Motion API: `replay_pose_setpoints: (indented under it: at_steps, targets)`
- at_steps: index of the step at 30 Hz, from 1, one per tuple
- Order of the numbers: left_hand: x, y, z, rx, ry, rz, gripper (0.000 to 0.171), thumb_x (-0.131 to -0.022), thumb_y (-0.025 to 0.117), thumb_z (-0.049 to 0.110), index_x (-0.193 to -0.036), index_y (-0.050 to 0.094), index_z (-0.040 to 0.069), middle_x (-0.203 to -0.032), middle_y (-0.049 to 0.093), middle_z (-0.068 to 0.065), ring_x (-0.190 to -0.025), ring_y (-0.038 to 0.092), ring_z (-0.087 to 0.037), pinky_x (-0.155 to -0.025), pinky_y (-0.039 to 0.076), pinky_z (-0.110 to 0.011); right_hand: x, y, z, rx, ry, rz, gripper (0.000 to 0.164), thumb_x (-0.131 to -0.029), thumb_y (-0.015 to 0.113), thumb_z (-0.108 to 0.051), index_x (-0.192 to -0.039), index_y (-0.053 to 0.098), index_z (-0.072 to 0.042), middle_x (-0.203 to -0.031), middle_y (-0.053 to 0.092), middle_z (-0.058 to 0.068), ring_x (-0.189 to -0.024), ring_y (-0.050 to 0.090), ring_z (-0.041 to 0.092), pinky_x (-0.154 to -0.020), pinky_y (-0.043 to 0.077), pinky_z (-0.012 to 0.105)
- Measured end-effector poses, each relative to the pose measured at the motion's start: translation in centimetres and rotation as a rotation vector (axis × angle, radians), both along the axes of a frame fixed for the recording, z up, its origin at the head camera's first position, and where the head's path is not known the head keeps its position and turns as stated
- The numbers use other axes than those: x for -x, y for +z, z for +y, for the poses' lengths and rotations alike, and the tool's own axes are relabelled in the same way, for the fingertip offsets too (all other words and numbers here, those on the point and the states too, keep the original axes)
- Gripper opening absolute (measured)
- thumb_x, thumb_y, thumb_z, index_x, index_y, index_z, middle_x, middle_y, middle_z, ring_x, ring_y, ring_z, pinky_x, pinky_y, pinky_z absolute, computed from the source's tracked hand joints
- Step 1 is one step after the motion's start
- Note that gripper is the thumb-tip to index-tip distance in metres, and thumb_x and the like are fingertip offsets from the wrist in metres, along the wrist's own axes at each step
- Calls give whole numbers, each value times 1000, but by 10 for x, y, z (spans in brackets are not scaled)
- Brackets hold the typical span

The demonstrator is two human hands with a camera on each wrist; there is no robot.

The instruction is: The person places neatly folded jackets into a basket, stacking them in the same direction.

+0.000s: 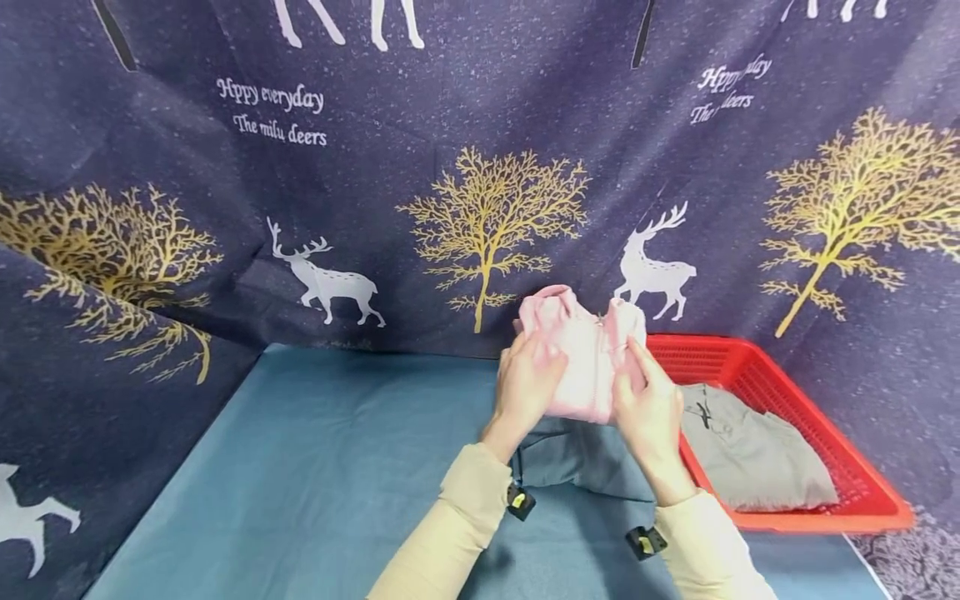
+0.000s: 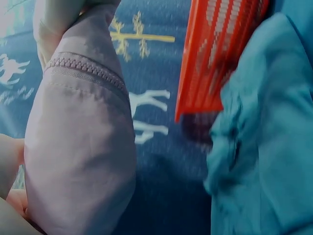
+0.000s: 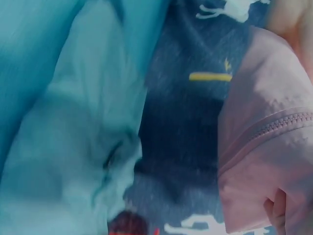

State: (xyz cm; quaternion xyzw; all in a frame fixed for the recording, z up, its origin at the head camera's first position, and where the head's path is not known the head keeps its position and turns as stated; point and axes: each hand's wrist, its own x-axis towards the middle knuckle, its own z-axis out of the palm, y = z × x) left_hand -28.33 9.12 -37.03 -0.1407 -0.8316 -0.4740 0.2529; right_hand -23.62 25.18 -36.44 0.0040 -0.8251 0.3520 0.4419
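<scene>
Fingers on the left hand (image 1: pixel 522 377) are closing over the left edge of a pink jacket (image 1: pixel 582 375), pressing into its front; they are blurring a little in the head view, so I cannot tell how each one is lying or how far apart they are standing. A cream sleeve (image 1: pixel 468 508) is covering that arm. Between the hands the jacket is hanging above the table (image 1: pixel 337 442), near the patterned backdrop (image 1: pixel 442 100), with its zip (image 2: pixel 88 71) showing in the wrist views. It is looking compact and doubled over, so I judge that much of the folding is done; smoothing and setting it down are probably remaining, since it is not yet resting on anything. Below it, a blue-grey garment (image 1: pixel 581 458) is lying on the table, and I cannot tell whether it is waiting or finished. On the jacket's right side, the right hand (image 1: pixel 649 407) is pinching the edge, its thumb pressing the front and its forefinger reaching up along the cloth; the other fingertips are hiding. Farther right, a red basket (image 1: pixel 817 523) is holding a grey shirt (image 1: pixel 750 454), laid fairly flat, which is seeming already dealt with.
</scene>
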Motion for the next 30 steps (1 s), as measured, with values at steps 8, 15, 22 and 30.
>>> replay_pose_setpoints:
  at_steps: [8,15,22,30]
  targets:
    - [-3,12,48,16,-92,-60,47,-89,67,30,-128,61,6,-125,58,-8,-104,56,-32,-90,44,-39,-7,19,52,-63,-73,-47,42,-88,59,-6,-129,66,-12,-106,68,25,-83,59,51,-76,43,55]
    - [-4,13,94,9,-198,-100,56,-85,69,27,-134,57,5,-136,54,-8,-113,55,-32,-95,44,-35,-7,28,111,-142,-99,-47,38,-86,59,-8,-123,68,-6,-106,66,28,-91,60,52,-78,41,56]
    - [-3,5,137,34,-316,-66,55,-86,68,21,-136,55,4,-144,48,-5,-123,53,-25,-100,42,-28,-11,36,170,-223,-151,-150,37,-87,57,-12,-121,70,-5,-102,67,28,-70,58,42,-63,40,43]
    - [-2,-8,176,116,-394,-89,58,-92,64,24,-143,47,0,-150,42,-9,-138,37,-15,-109,27,-19,-10,39,215,-338,-139,-173,37,-85,56,-9,-118,70,-1,-76,65,29,-50,37,24,-44,30,34]
